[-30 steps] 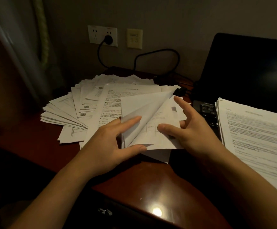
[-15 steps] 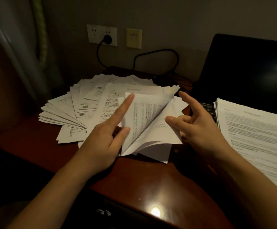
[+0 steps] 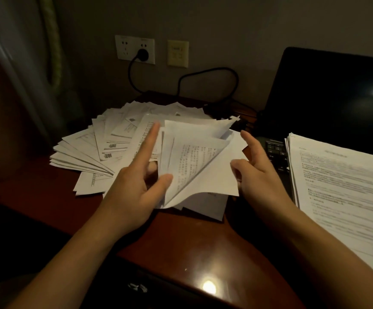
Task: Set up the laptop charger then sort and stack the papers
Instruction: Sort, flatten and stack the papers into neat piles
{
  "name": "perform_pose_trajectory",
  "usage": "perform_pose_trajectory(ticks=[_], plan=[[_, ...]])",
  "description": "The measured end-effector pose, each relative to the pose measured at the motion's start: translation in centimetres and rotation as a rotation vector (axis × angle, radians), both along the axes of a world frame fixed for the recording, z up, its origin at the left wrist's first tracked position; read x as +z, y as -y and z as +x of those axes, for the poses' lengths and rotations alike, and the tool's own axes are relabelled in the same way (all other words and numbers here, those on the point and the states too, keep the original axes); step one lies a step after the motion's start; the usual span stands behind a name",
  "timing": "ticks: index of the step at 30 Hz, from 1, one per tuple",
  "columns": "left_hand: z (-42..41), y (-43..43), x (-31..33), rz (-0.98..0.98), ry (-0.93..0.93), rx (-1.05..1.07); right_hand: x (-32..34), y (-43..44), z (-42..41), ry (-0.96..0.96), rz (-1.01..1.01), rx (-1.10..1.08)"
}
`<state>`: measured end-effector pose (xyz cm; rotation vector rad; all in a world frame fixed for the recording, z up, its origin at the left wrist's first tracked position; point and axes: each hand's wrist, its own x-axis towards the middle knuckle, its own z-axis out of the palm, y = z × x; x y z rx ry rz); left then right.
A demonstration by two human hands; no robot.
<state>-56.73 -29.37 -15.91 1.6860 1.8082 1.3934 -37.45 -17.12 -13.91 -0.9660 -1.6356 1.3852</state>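
Desk sorting under way: a person's left hand [image 3: 134,188] pinches a curl of lifted sheets [image 3: 194,166] above the loose papers [image 3: 92,150] fanned across the worktop [image 3: 181,246], while the right hand [image 3: 259,175], fingers spread and holding nothing, hovers at their edge. The charger plug [image 3: 142,55] sits in the wall socket [image 3: 125,49]; a neat stack [image 3: 341,192] lies on the laptop [image 3: 326,97]. A loose pinch could let pages spill into the fan.

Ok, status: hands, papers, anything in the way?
Left hand pinches lifted sheets over the loose pile. Right hand at their right edge, grip unclear. Charger plug in wall socket. Stack lies on laptop keyboard.
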Motion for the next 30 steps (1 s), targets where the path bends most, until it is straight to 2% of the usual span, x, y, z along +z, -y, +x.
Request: perform_pose_trajectory(ticks=[5, 7, 11, 14, 19, 24, 27, 30], plan=[[0.0, 0.3, 1.0, -0.075, 0.238, -0.137, 0.2, -0.3, -0.6, -0.336, -0.470, 0.119], [0.1, 0.3, 1.1, -0.130, 0.251, -0.194, 0.2, -0.7, -0.6, -0.349, -0.519, 0.080], [0.1, 0.5, 1.0, -0.200, 0.195, -0.252, 0.1, -0.9, 0.0, -0.192, -0.454, 0.074], [0.0, 0.3, 0.7, -0.212, 0.218, -0.263, 0.0, -0.9, 0.5, -0.063, -0.376, 0.074], [-0.1, -0.4, 0.1, -0.074, 0.215, 0.004, 0.6, -1.0, 0.7, -0.038, -0.250, 0.026], [-0.9, -1.0, 0.5, 0.024, 0.325, 0.236, 1.8, -0.5, 1.2, -0.063, -0.159, 0.016], [-1.3, -1.2, 1.2, 0.038, 0.312, 0.250, 2.1, -0.4, 1.5, -0.067, -0.117, 0.009], [-1.6, -1.1, 2.3, 0.082, 0.437, 0.197, 2.8, 0.0, 2.0, -0.067, -0.051, 0.027]])
